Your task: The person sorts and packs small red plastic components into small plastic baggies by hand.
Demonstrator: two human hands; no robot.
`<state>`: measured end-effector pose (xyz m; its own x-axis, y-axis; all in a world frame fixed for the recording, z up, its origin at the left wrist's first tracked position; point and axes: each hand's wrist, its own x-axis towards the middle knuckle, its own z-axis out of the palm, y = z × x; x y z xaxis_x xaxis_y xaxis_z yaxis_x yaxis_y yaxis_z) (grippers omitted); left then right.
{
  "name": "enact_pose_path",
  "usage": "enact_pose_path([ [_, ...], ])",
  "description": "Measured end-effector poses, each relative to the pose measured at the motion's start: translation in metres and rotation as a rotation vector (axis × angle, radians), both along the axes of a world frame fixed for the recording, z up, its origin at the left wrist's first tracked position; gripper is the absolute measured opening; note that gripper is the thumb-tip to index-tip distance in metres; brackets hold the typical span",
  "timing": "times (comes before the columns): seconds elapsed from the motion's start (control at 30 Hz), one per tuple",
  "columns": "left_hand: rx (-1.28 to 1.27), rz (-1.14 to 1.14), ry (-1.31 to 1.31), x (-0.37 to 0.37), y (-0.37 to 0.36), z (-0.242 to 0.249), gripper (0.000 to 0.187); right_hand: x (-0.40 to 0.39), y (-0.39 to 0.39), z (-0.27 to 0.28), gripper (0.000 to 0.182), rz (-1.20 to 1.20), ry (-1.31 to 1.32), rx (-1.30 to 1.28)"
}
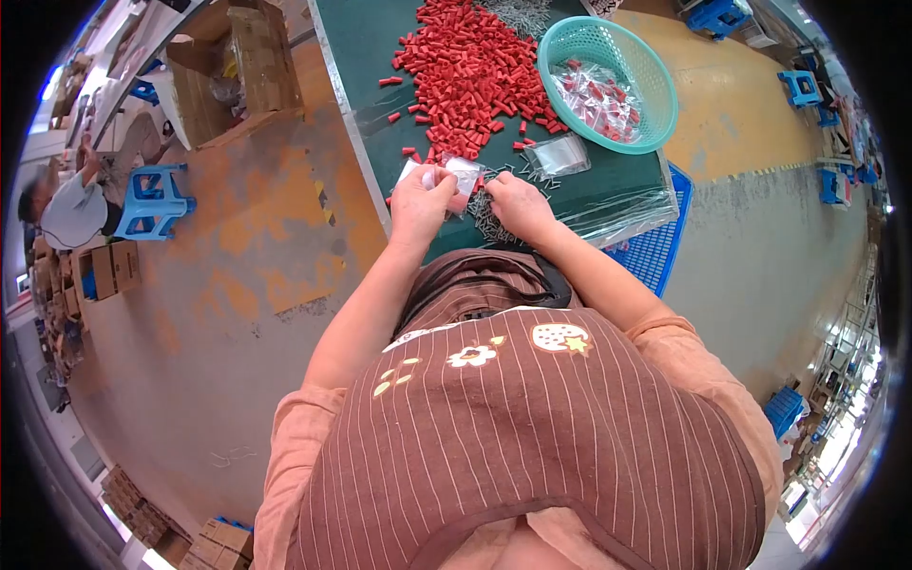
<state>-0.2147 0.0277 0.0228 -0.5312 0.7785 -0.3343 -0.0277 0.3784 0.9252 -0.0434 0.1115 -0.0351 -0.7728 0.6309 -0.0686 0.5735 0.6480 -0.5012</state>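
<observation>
My left hand (pixel 420 201) is closed on a small clear plastic bag (pixel 463 173) near the front edge of the table. Close beside it, my right hand (pixel 519 203) has its fingers drawn together above a small heap of grey screws (pixel 486 224); what they pinch is too small to make out. A large pile of short red plastic sleeves (pixel 461 66) spreads across the table beyond both hands. To the right of the pile lies a stack of empty clear bags (pixel 559 155).
A teal mesh basket (pixel 668 104) with filled bags stands at the table's right edge. More grey screws (pixel 518 14) lie at the back. Below the table is a blue crate (pixel 655 256). A blue stool (pixel 155 201) and seated person (pixel 71 209) are at left.
</observation>
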Motion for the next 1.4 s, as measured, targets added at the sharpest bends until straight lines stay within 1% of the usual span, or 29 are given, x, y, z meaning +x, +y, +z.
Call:
enact_pose_path([
  [0.03,-0.003,0.002,0.008,-0.001,0.000,-0.001,0.014,0.001,0.002,0.001,0.011,-0.017,-0.006,-0.026],
  [0.13,-0.092,-0.021,0.019,-0.002,0.001,0.006,0.008,0.009,0.009,-0.001,0.014,-0.054,0.126,-0.072],
  [0.17,-0.094,-0.034,0.020,-0.002,0.002,0.008,0.009,0.013,0.014,-0.001,0.017,-0.067,0.113,-0.115],
  [0.27,-0.106,-0.072,0.057,-0.001,0.003,0.009,0.013,0.020,0.022,-0.010,0.018,-0.389,0.281,-0.834],
  [0.3,-0.114,-0.085,0.091,0.000,0.003,0.008,0.016,0.023,0.026,-0.005,0.020,-0.435,0.349,-0.996],
  [0.33,-0.121,-0.098,0.126,0.001,0.004,0.009,0.018,0.025,0.027,0.005,0.020,-0.466,0.381,-1.045],
  [0.43,-0.178,-0.120,0.086,0.004,0.006,0.023,0.018,0.032,0.028,0.034,0.021,-0.527,0.480,-1.192],
  [0.57,-0.178,-0.195,0.267,0.006,0.007,0.005,0.021,0.036,0.028,0.065,0.022,-0.605,0.598,-1.326],
  [0.67,-0.183,-0.289,0.344,0.011,0.009,0.006,0.024,0.033,0.025,0.086,0.021,-0.574,0.682,-1.355],
  [0.77,-0.181,-0.326,0.377,0.018,0.011,0.009,0.027,0.024,0.019,0.099,0.016,-0.442,0.675,-1.272],
  [0.9,-0.158,-0.358,0.388,0.024,0.013,0.015,0.028,0.011,0.007,0.097,0.013,-0.234,0.534,-0.726],
  [1.0,-0.161,-0.374,0.390,0.025,0.012,0.015,0.028,0.007,-0.003,0.108,0.011,-0.131,0.394,-0.258],
  [1.03,-0.162,-0.377,0.392,0.025,0.011,0.014,0.028,0.006,-0.003,0.110,0.013,-0.068,0.360,-0.139],
  [1.13,-0.149,-0.350,0.342,0.026,0.009,0.010,0.028,0.004,-0.006,0.115,0.013,-0.010,0.284,-0.015],
  [1.23,-0.153,-0.344,0.302,0.024,0.008,0.014,0.028,0.006,-0.004,0.123,0.015,-0.025,0.307,-0.109],
  [1.33,-0.197,-0.366,0.263,0.021,0.010,0.023,0.024,0.012,0.002,0.125,0.017,-0.106,0.351,-0.321],
  [1.4,-0.157,-0.308,0.141,0.021,0.009,0.016,0.019,0.018,0.011,0.118,0.021,-0.173,0.355,-0.414],
])
